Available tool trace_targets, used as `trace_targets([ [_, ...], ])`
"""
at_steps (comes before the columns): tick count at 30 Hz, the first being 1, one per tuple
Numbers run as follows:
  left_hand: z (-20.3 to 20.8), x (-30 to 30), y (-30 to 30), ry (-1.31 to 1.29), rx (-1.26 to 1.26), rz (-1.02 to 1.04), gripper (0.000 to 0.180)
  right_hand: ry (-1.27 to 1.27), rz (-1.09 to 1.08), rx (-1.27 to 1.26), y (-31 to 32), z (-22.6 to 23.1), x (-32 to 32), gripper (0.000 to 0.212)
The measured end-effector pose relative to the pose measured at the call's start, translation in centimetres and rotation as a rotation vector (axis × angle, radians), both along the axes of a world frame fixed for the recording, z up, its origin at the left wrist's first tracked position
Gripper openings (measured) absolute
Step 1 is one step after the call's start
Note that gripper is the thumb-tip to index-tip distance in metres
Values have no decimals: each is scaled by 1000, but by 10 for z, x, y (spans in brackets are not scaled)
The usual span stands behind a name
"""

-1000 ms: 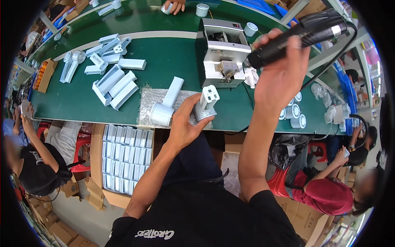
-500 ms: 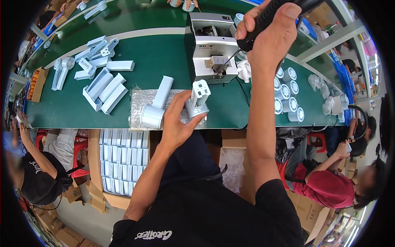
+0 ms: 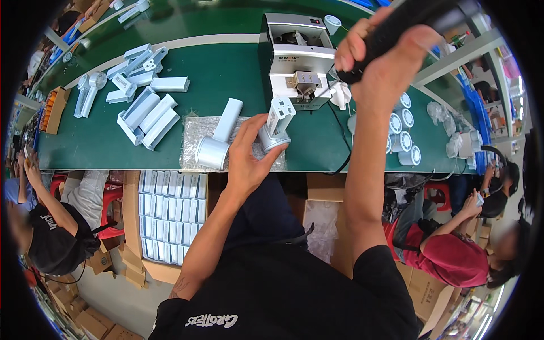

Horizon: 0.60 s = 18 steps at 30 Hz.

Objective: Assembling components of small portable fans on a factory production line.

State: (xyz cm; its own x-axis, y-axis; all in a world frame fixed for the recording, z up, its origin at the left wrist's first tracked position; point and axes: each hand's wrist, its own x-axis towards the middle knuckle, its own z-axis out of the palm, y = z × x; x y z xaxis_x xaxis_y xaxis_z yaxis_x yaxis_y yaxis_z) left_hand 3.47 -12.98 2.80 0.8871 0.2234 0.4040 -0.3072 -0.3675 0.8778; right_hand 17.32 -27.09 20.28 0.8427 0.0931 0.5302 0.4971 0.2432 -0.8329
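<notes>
My left hand (image 3: 245, 164) is closed round the round base of a pale blue plastic housing (image 3: 279, 120), whose slotted handle stands upright. Beside it, another pale blue housing (image 3: 213, 153) lies on a bubble-wrap sheet (image 3: 191, 129), handle pointing away. Raised at the upper right, my right hand (image 3: 385, 79) grips a black electric screwdriver (image 3: 396, 29); motion smears the tool, and I cannot make out its tip. Behind the held housing stands a grey and black screw-feeding machine (image 3: 300, 61).
Loose pale blue handle parts (image 3: 148, 116) lie at the left, near an orange-filled carton (image 3: 54, 110). Round pale blue parts (image 3: 402, 141) stand at the right. Below the green bench's edge sits a carton of packed parts (image 3: 173, 212). Co-workers sit on both sides.
The screwdriver has moved up and right, away from the front of the machine where its bit was. My left hand keeps its hold on the housing. The whole view has shifted slightly.
</notes>
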Motion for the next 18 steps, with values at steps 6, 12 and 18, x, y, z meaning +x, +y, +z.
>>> trace_targets([
  [6,0,2,-2,8,4,0,61,-83,313,311,-15,-8,-34,105],
  [12,1,1,-2,17,4,3,60,-61,431,377,6,-20,-41,111],
  [18,0,1,-2,16,-1,3,61,-55,461,342,9,-30,-37,109],
])
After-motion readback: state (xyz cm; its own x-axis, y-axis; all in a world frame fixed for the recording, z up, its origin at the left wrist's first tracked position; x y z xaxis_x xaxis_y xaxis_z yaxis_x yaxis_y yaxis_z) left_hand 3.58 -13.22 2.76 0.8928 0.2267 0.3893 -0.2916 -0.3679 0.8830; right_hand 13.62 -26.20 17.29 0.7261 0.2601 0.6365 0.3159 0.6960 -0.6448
